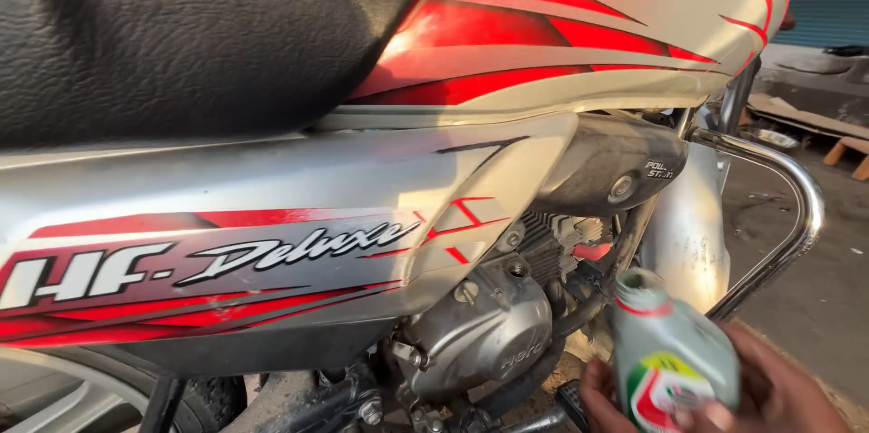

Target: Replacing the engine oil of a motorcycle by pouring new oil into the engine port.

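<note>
At the lower right corner of the view, a grey oil bottle [672, 356] with a red, green and white label stands nearly upright, its open neck at the top ringed by a red band, just beside the motorcycle's engine. One hand [778, 392] wraps around the bottle from the right side and behind, fingers closed on its body; fingertips show at the bottle's lower left edge too, but whether they belong to the same hand or the other cannot be told, so which hand grips it stays unclear. Left of the bottle sits the silver engine casing [484, 329], dusty, with an open filler hole [518, 267] on its upper part and cooling fins behind. A chrome crash guard [789, 216] curves down just above and behind the bottle. Above the engine runs the silver side panel [272, 207] with red and black graphics, then the red-striped fuel tank [579, 26] and the black textured seat [181, 26].
</note>
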